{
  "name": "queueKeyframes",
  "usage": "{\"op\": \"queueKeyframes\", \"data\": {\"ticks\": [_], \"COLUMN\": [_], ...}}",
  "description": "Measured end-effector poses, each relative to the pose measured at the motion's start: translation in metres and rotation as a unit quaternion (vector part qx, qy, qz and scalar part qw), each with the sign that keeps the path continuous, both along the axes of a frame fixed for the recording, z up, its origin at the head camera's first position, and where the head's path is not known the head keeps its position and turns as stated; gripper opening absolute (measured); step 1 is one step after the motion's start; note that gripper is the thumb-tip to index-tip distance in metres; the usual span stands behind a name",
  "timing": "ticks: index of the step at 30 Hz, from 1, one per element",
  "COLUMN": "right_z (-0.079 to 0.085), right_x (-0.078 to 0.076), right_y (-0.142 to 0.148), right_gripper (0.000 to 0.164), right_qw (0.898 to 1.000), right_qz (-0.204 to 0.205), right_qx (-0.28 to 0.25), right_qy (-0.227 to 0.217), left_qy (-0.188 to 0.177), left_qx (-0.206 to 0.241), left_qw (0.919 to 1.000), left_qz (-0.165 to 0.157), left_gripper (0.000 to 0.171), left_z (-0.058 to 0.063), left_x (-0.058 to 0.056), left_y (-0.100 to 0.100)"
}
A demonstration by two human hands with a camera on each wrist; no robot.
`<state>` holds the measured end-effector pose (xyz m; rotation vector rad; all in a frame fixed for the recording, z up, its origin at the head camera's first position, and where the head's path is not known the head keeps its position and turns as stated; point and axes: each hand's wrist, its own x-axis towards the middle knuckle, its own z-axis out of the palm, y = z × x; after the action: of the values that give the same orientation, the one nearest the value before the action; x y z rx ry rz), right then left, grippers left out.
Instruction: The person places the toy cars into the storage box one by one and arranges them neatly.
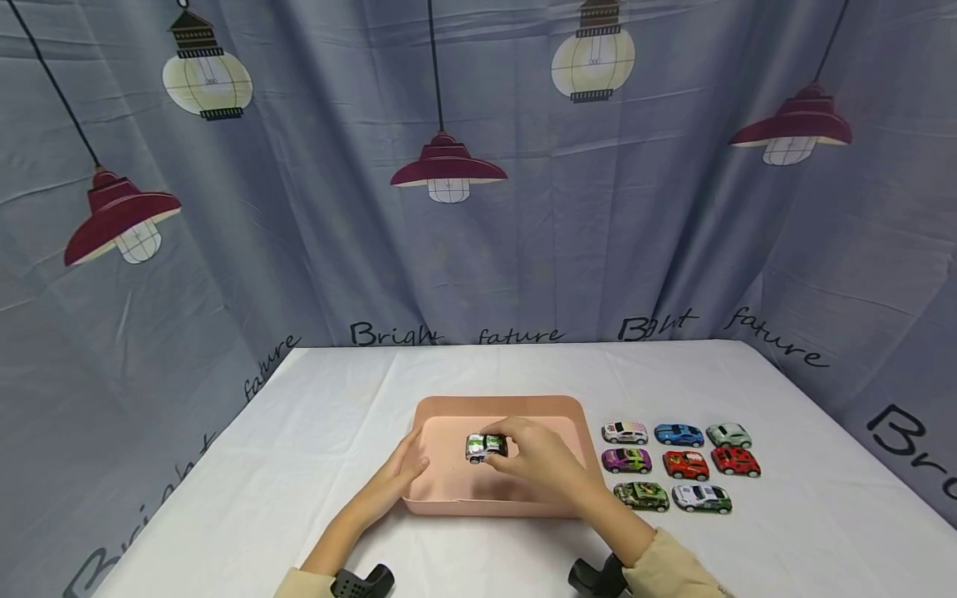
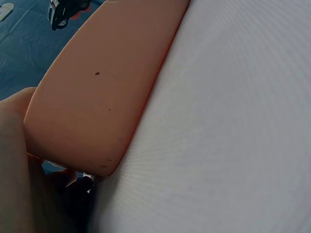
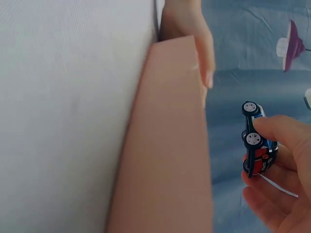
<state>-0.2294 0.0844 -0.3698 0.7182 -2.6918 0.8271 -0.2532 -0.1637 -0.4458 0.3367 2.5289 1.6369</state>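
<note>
My right hand pinches a small silver toy car with green and dark markings, holding it above the pink tray. In the right wrist view the toy car is seen side-on, wheels showing, between thumb and fingers. At the tray's left side my left hand grips the rim, thumb over the inner edge and fingers along the outside. The left wrist view shows the tray's outer wall beside that hand, its fingers partly hidden behind the corner.
To the right of the tray, several toy cars stand in rows, among them a blue car, a purple car and a green camouflage car. A white cloth covers the table. Behind it hangs a blue-grey curtain printed with lamps.
</note>
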Motion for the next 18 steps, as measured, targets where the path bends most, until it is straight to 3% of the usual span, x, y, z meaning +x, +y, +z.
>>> {"op": "queueKeyframes", "data": {"ticks": [9, 18], "right_z": [-0.019, -0.038], "right_x": [-0.007, -0.01], "right_y": [-0.022, -0.033], "right_gripper": [0.028, 0.024], "right_qw": [0.999, 0.997], "right_qz": [0.033, 0.01], "right_qx": [0.011, 0.039], "right_qy": [-0.021, -0.068], "left_qy": [0.002, 0.009], "left_qx": [0.0, 0.012], "left_qw": [1.0, 0.9998], "left_qz": [-0.006, -0.012], "left_gripper": [0.062, 0.061], "left_z": [-0.001, 0.0], "left_x": [-0.001, 0.0], "left_y": [-0.001, 0.0]}}
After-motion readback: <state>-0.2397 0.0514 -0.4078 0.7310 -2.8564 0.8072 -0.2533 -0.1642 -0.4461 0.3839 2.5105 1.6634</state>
